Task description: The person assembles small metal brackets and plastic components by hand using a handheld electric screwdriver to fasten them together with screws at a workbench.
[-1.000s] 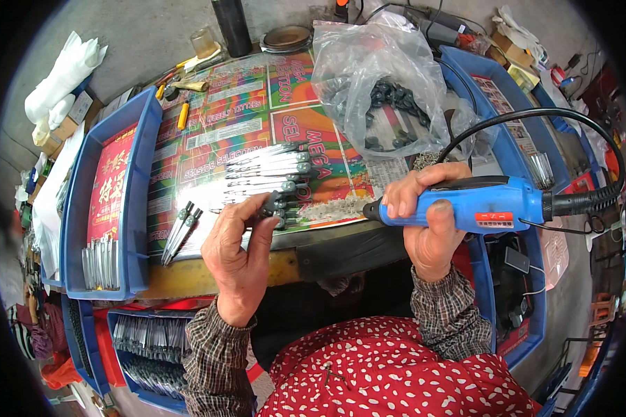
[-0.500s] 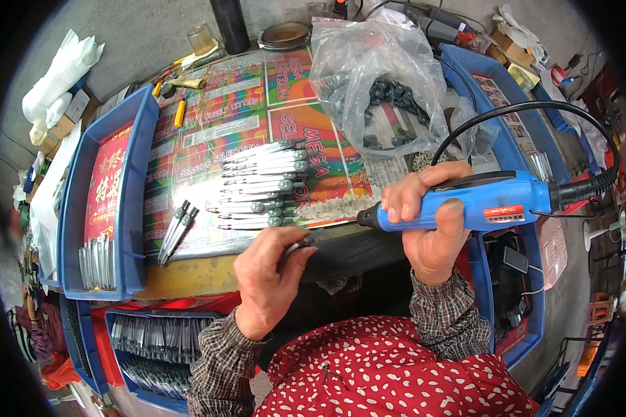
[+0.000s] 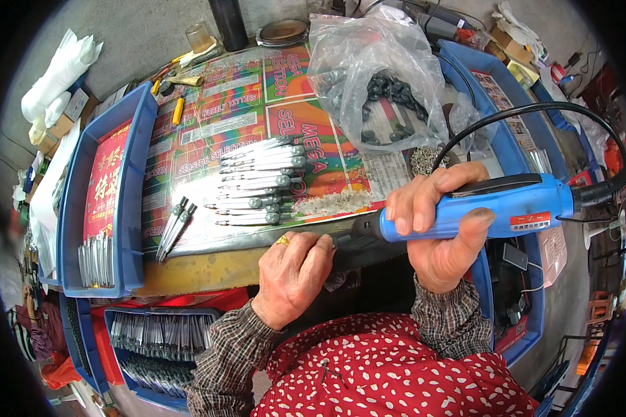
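Note:
My right hand (image 3: 442, 229) is wrapped round a blue electric screwdriver (image 3: 504, 207), held level with its bit pointing left. My left hand (image 3: 295, 274), wearing a ring, is closed with its fingertips right by the bit. Whatever those fingers pinch is hidden behind them. Just beyond, on the table, lies a row of slim white rods with dark grey heads (image 3: 257, 184). Two more dark-tipped rods (image 3: 177, 229) rest to their left.
A clear plastic bag of black parts (image 3: 389, 83) lies at the back, beside small screws (image 3: 424, 161). Blue trays (image 3: 69, 208) flank the table; another blue bin (image 3: 129, 375) of clear strips sits lower left. The screwdriver's black cable (image 3: 535, 108) arcs overhead. A yellow-handled tool (image 3: 179, 111) lies far left.
My left hand has moved right and turned over, now meeting the screwdriver's bit; the small dark piece in its fingers has gone out of sight. The screwdriver has shifted slightly right and down.

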The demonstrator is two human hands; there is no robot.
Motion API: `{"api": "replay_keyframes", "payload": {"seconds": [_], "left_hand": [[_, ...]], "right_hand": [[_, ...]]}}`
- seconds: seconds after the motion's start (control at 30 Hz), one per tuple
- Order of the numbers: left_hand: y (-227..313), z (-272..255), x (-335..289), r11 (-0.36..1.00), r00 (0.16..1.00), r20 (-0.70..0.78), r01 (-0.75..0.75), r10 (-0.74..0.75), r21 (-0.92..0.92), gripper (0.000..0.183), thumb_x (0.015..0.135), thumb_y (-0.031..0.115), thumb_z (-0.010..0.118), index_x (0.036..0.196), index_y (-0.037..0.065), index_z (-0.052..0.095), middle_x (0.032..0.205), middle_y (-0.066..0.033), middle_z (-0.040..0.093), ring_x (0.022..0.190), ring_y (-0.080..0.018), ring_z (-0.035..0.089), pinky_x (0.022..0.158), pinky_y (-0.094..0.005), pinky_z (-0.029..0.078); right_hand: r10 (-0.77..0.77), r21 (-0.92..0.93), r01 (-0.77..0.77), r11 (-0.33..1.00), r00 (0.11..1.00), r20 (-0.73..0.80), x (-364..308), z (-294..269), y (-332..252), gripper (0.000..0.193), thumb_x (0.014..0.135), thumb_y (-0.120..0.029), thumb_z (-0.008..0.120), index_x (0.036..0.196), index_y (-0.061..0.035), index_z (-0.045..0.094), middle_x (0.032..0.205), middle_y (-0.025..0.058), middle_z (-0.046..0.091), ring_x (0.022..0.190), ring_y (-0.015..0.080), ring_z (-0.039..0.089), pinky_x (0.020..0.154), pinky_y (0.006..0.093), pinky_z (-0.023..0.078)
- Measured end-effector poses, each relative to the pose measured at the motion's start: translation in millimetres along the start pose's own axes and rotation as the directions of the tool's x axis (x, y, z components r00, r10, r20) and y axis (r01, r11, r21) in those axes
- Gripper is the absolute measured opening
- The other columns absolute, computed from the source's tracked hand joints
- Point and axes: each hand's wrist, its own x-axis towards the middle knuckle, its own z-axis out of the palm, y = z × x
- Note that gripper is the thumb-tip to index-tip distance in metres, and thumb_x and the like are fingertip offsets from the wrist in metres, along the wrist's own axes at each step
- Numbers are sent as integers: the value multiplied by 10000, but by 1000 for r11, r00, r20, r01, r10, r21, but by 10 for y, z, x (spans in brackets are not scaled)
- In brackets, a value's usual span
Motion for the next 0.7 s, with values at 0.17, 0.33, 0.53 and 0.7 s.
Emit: {"api": "replay_keyframes", "payload": {"seconds": [0.17,0.33,0.53,0.7], "left_hand": [[3,20,-35,1000,999,-40,7,-6,23,259,651,-12,683,872,-1,549,772,-86,532,625,-213,548,525,-308,439],[8,47,-62,999,997,-69,31,-30,18,269,634,-17,701,842,22,535,783,-84,549,643,-222,557,532,-309,436],[6,77,-97,999,994,-100,45,-46,-8,286,625,-15,713,840,39,533,796,-81,568,666,-227,566,536,-315,432],[24,31,-79,999,998,-63,32,-29,38,324,669,-14,678,965,-27,548,786,-89,539,651,-215,555,565,-309,459]], "right_hand": [[4,41,-5,999,1000,29,-7,52,-22,504,821,-570,506,954,-95,405,629,13,470,548,146,489,580,329,420],[-3,73,0,997,999,47,-23,59,-13,506,822,-573,500,954,-95,404,628,14,470,548,147,491,578,329,420],[-15,181,17,983,1000,-11,-44,101,-21,474,798,-395,644,965,-28,395,630,89,508,550,183,518,558,332,450],[-5,73,1,997,999,48,-62,73,-31,503,824,-564,505,956,-89,403,632,21,478,556,152,497,579,335,427]]}}
